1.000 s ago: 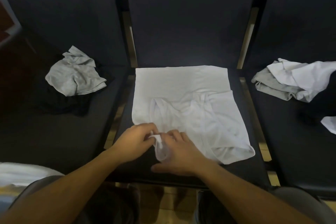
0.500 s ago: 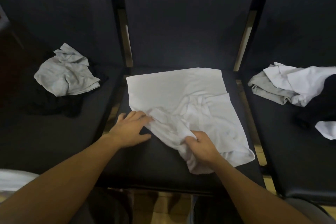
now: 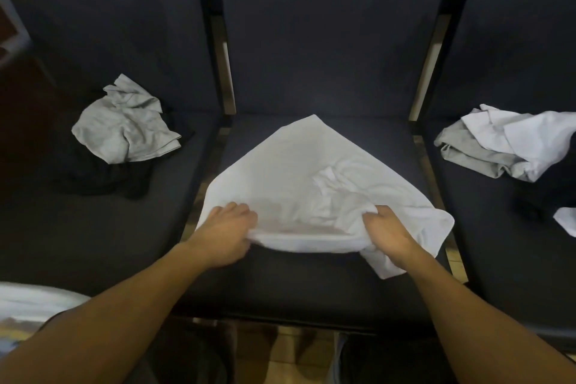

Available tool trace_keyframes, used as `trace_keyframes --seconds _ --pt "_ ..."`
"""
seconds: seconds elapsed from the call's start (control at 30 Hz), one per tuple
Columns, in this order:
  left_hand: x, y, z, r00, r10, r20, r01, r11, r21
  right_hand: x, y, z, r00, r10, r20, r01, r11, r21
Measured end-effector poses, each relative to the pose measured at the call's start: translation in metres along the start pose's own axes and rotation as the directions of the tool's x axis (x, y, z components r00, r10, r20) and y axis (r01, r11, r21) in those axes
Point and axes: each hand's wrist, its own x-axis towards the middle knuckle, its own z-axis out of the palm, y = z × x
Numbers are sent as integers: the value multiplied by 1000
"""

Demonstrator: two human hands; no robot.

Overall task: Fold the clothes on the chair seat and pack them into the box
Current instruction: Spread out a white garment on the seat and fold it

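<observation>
The white garment [image 3: 299,171] sits on the middle chair seat [image 3: 311,284], its far corner pointing at the backrest, its near edge lifted off the cushion between your two hands. Your left hand [image 3: 226,235] pinches that near edge at the left, fingers curled over the top of the fabric. Your right hand [image 3: 385,235] grips a bunched wad of cloth at the right, and a loose tail hangs below it toward the seat front.

To my eye you're mid-fold, carrying the near edge over. Keep both hands level and the edge taut between them, or the crease will run crooked. That bunch under your right hand is the trouble spot: I'd spread it flat before laying the fold down, otherwise the lump gets trapped inside. There's also a rumpled patch in the middle right of the fabric worth smoothing with a flat palm once the edge lands.

On the left seat lies a crumpled grey garment [image 3: 124,131] on top of something dark [image 3: 103,178]. On the right seat, a grey and white pile [image 3: 505,143] waits, with another white scrap [image 3: 565,220] at the frame edge. No box is in view.
</observation>
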Motion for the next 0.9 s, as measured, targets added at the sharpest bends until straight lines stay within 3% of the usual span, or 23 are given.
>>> trace_keyframes --seconds 0.1,0.17,0.2,0.23,0.3,0.37,0.4,0.57,0.63,0.77,0.83,0.9 --pt "10 -7 -8 962 -200 -185 100 891 -443 -4 -2 -1 995 53 82 -52 999 -14" --pt "16 -12 -8 944 -248 -219 96 839 -536 -7 -1 1 984 64 164 -54 997 -61" --pt "19 -15 -5 955 -223 -197 101 865 -491 -7 3 1 973 86 213 -70 994 -82" --pt "21 -17 -2 973 -198 -123 133 905 -404 -7 4 0 962 97 255 -72 992 -108" --pt "18 -12 -4 974 -152 166 196 934 -297 -9 4 -4 939 80 333 -13 980 -200" --pt "15 -2 -15 900 -37 434 191 928 -318 -7 4 -9 921 66 385 60 950 -306" --pt "14 4 -22 866 11 500 169 935 -313 -5 5 -12 926 65 372 68 941 -333" --pt "11 -13 -32 795 45 606 91 977 -191 16 23 -29 986 2 167 20 991 -133" --pt "10 -27 -26 827 15 563 146 960 -240 23 29 -34 1000 4 2 -3 999 -52" --pt "12 -47 -26 946 -72 317 200 897 -393 35 30 -42 960 1 -279 33 993 116" --pt "13 -56 -27 949 -130 286 238 892 -383 37 30 -44 939 15 -343 35 990 137" --pt "13 -61 -25 935 -205 290 290 912 -290 38 36 -43 935 83 -346 -62 996 71"
